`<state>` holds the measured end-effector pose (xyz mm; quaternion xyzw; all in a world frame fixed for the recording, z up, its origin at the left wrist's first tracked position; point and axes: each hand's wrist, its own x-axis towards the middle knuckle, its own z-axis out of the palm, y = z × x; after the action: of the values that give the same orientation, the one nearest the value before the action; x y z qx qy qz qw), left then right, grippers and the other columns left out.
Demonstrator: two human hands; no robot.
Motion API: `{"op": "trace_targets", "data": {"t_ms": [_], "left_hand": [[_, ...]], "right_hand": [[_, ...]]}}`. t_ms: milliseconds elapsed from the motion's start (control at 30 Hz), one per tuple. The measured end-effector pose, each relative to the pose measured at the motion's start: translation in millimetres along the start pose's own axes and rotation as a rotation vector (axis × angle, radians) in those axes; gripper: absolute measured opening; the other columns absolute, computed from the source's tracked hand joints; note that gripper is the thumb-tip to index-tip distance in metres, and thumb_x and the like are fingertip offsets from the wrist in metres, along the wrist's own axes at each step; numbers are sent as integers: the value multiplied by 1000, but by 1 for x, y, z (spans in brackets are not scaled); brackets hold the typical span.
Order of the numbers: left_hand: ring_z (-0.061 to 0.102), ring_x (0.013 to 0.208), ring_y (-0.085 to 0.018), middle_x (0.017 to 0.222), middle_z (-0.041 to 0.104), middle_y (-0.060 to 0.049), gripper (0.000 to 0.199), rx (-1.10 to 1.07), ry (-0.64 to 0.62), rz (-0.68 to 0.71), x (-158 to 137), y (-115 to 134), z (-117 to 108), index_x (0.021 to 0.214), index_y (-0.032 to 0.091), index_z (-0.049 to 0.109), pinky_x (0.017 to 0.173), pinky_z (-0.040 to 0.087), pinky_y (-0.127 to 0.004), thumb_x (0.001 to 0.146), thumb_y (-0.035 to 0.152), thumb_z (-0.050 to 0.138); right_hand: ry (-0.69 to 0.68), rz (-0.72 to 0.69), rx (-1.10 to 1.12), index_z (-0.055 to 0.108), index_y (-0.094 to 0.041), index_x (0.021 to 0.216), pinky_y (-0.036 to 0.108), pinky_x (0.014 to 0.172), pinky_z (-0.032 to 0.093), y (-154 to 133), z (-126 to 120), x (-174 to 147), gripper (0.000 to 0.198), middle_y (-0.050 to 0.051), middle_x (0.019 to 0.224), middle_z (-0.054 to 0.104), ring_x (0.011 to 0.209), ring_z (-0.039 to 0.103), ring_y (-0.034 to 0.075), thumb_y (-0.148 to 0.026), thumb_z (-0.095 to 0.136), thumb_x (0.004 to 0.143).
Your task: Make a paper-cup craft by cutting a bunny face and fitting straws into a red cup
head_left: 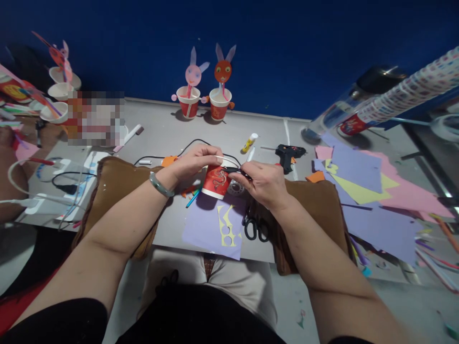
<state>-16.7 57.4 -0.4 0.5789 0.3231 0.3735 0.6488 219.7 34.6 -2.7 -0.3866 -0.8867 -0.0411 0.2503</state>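
Your left hand (199, 160) pinches the cup (214, 181) by its rim above the counter (168, 224), likely to keep it still, while your right hand (264, 182) pinches a black tool (232, 169) by its side.

Moderate light, seemingly from overhead, leaves the blue wall (287, 52) dark at twelve o'clock and drops soft shadows under the held red cup (214, 187) at the dial's centre. Wide-angle distortion stretches the cup stack (409, 91) at two o'clock. The right arm (340, 277) blurs toward four; a pixelated block (95, 118) masks ten.
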Motion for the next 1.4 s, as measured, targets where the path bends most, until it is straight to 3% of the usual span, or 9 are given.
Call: {"op": "trace_targets", "data": {"t_ms": [500, 767, 900, 1100, 1233, 1400], "left_hand": [[49, 62, -10, 67, 57, 1, 27, 10, 31, 15, -1, 2, 1, 68, 16, 67, 61, 40, -25, 77, 39, 78], [48, 63, -11, 69, 59, 0, 28, 5, 55, 44, 2, -5, -2, 71, 16, 68, 61, 38, -25, 80, 41, 78], [49, 65, -11, 70, 60, 0, 31, 11, 112, 87, 5, -8, -3, 71, 17, 70, 61, 39, -25, 79, 45, 81], [52, 64, -11, 69, 61, 0, 37, -2, 251, 140, 6, -5, 4, 72, 19, 68, 61, 42, -25, 76, 52, 84], [56, 65, -11, 70, 64, 0, 41, -10, 274, 166, 7, -7, 10, 74, 19, 66, 64, 46, -25, 76, 56, 84], [57, 66, -11, 71, 66, 0, 42, 43, 300, 213, 7, -11, 12, 74, 18, 67, 63, 46, -25, 77, 56, 84]], "right_hand": [[-46, 151, 188, 56, -21, 67, 28, 56, 28, -7, -1, 5, 68, 0, 57, 52, 55, 44, 13, -73, 30, 103], [213, 362, 521, 48, -23, 68, 27, 54, 33, -5, 5, 6, 58, -5, 57, 40, 53, 37, 11, -73, 47, 98], [236, 397, 586, 44, -24, 68, 27, 53, 33, -6, 6, 6, 58, -5, 58, 37, 53, 34, 11, -74, 48, 96], [177, 306, 356, 53, -23, 78, 28, 54, 33, -12, 4, 3, 43, -3, 59, 50, 51, 41, 11, -59, 48, 100], [190, 282, 100, 59, -20, 84, 30, 56, 33, -15, 5, 0, 39, 2, 65, 60, 56, 49, 14, -51, 45, 103], [182, 267, -40, 62, -19, 86, 31, 56, 28, -15, 8, -1, 40, 5, 67, 64, 57, 53, 16, -49, 43, 105]]}}
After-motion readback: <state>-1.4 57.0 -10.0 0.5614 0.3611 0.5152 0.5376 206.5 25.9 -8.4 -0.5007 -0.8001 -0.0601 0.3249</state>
